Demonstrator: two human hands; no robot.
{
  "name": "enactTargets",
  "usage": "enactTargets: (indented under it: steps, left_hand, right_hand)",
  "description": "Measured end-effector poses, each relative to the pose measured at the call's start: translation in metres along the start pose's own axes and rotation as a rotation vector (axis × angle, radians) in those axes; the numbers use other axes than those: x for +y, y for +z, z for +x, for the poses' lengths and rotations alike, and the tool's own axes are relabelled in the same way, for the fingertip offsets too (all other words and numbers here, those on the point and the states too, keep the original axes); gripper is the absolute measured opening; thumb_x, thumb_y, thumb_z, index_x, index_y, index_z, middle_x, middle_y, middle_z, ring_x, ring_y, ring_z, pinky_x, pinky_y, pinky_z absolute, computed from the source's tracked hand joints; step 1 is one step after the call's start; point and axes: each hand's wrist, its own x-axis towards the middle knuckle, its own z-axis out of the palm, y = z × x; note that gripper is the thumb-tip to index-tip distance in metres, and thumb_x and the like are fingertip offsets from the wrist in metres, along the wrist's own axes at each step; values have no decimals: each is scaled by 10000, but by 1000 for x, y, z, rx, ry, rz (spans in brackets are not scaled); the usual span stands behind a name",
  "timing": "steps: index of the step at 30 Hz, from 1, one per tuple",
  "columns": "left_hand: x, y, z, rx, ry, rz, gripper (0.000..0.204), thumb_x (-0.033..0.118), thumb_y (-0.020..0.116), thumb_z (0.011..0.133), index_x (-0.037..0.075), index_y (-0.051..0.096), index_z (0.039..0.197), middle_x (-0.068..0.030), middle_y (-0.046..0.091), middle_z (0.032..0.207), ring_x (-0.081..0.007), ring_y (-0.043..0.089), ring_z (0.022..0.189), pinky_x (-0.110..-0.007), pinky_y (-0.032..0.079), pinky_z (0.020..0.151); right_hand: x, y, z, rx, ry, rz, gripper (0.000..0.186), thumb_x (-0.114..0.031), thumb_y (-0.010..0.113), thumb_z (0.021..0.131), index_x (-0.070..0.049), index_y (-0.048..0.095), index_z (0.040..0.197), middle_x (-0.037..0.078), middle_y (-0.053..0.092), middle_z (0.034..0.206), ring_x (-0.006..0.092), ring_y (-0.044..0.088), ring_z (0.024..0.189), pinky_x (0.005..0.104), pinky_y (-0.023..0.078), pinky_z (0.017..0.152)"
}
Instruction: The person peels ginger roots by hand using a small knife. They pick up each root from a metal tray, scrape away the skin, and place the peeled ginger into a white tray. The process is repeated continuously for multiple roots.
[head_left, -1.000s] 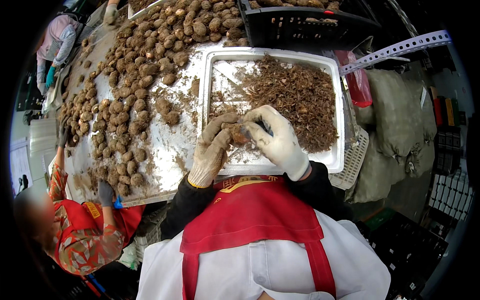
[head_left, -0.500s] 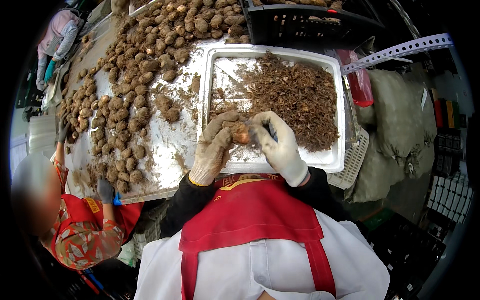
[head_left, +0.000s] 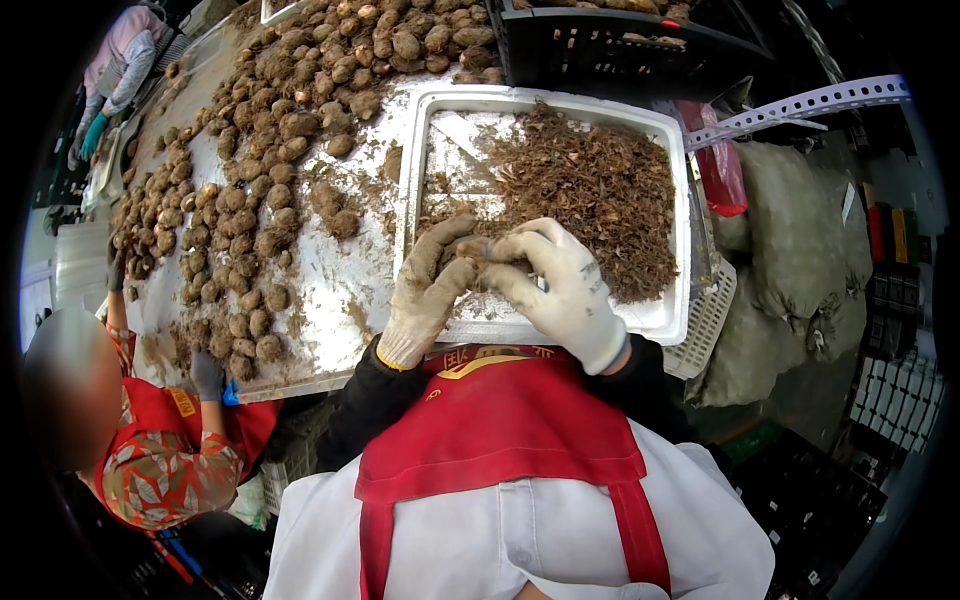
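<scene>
My left hand (head_left: 424,295), in a soiled knit work glove, is closed around a small brown taro (head_left: 468,252), mostly hidden by the fingers. Against the right side of that taro, my right hand (head_left: 565,295) in a whiter glove pinches with thumb and fingertips. Both hands are over the near part of a white foam box (head_left: 682,250). Inside the box, a heap of brown fibrous peelings (head_left: 595,200) fills mainly the right and middle, while its left part shows bare bottom with scattered scraps.
Many hairy taros (head_left: 240,220) spread over the metal table (head_left: 330,285) to the left. A black crate (head_left: 620,55) stands behind the box. Stuffed sacks (head_left: 800,230) and a perforated metal bar (head_left: 800,105) are at right. Two co-workers (head_left: 165,450) (head_left: 120,60) are at left.
My right hand has turned and come in against the taro, its fingers now pinching there. The taro's pale side, visible before, is now covered. The nearby co-worker's hand at far left has shifted slightly.
</scene>
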Motion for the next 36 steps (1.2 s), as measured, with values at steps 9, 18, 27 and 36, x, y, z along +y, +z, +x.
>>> enactTargets:
  steps: [9,18,27,36]
  left_hand:
    - [8,0,-5,-85,39,-52,330,25,559,989,-22,527,1314,-118,657,1222,-146,643,1083,-287,544,926]
    - [-1,-5,-7,-144,13,-65,377,127,621,1012,-24,544,1349,-103,659,1223,-146,641,1075,-285,535,926]
    - [-9,-4,-2,-134,-61,-630,477,229,657,1007,-6,500,1391,-135,604,1296,-247,618,1182,-386,522,1028]
    - [-29,-15,7,-177,-191,-938,602,107,605,1000,-30,326,1516,-207,528,1353,-390,579,1251,-527,520,1065]
  right_hand:
    - [29,-2,2,93,300,233,180,-182,631,973,-24,689,1038,144,658,971,274,663,870,380,515,773]
    - [10,1,6,-169,327,152,182,-179,605,964,-24,674,1031,171,662,951,321,660,882,413,517,785]
    - [50,10,-10,95,208,92,225,-120,611,963,-20,670,1156,169,680,1053,328,679,938,382,533,842]
    - [52,6,-15,175,128,-15,160,-119,665,916,4,713,1009,165,679,1077,321,680,925,377,541,798]
